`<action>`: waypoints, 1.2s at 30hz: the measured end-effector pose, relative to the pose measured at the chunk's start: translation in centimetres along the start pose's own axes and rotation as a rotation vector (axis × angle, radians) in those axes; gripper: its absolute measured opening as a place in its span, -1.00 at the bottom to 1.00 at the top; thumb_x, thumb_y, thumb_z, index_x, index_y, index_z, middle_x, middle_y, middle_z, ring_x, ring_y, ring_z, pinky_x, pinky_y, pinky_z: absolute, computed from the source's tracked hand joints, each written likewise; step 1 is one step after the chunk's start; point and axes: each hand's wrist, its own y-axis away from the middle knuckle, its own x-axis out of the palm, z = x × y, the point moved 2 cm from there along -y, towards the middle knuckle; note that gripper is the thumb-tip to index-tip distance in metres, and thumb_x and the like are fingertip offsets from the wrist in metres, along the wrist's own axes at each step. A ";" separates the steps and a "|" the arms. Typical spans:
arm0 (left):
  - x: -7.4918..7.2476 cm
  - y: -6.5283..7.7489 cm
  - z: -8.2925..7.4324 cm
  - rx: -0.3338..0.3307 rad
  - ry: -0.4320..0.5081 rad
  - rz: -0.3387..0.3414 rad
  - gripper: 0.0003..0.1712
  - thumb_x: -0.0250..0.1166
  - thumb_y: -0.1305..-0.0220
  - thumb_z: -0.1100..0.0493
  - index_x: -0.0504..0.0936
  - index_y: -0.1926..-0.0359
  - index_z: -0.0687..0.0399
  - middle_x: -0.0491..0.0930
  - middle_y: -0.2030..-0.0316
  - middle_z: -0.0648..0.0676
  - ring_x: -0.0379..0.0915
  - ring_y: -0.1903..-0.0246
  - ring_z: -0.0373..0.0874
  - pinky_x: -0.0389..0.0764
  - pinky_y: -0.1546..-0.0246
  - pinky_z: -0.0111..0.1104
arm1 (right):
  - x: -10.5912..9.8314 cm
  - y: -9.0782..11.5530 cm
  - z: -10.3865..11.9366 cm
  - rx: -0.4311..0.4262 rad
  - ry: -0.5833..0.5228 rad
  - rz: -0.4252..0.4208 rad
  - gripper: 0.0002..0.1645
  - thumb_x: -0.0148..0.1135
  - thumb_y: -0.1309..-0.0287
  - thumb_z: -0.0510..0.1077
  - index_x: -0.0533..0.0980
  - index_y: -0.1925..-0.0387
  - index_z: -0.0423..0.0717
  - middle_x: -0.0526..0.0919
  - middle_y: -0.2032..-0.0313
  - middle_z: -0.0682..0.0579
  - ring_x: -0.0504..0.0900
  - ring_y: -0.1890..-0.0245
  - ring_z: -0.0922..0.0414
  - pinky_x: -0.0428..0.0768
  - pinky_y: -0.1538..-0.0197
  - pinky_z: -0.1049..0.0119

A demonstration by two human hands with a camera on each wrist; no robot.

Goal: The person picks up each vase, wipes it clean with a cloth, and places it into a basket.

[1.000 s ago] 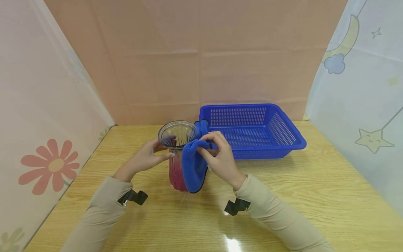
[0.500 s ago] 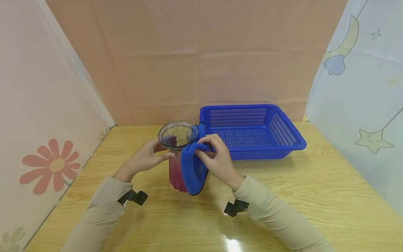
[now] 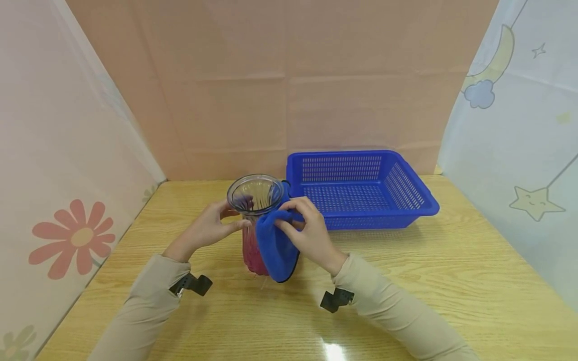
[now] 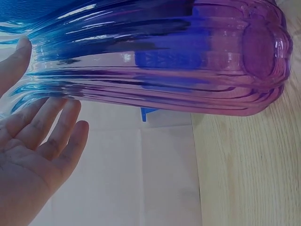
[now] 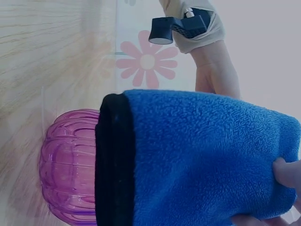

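Wood-grain table (image 3: 406,301), ribbed glass vase (image 3: 251,248) upright on it, left hand (image 3: 209,223) clasping its neck (image 4: 44,66), right hand (image 3: 309,228) pinching blue cloth (image 3: 276,250) alongside: looks like wiping, so brace firmly, stroke lengthwise, follow grooves.

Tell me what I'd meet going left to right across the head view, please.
Printed red flower → left hand → vase → blue cloth → right hand → basket → printed moon → smiling star.
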 end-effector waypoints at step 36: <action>0.2 0.3 0.2 -0.085 0.056 -0.025 -0.32 0.32 -0.17 0.12 0.30 -0.27 0.20 0.48 -0.13 0.29 0.41 -0.15 0.24 0.45 -0.15 0.06 | 0.3 0.9 -1.2 -0.009 0.236 0.081 -0.79 0.33 -0.04 -0.25 0.52 0.24 -0.10 0.56 0.18 -0.06 0.58 0.13 0.04 0.68 0.22 0.27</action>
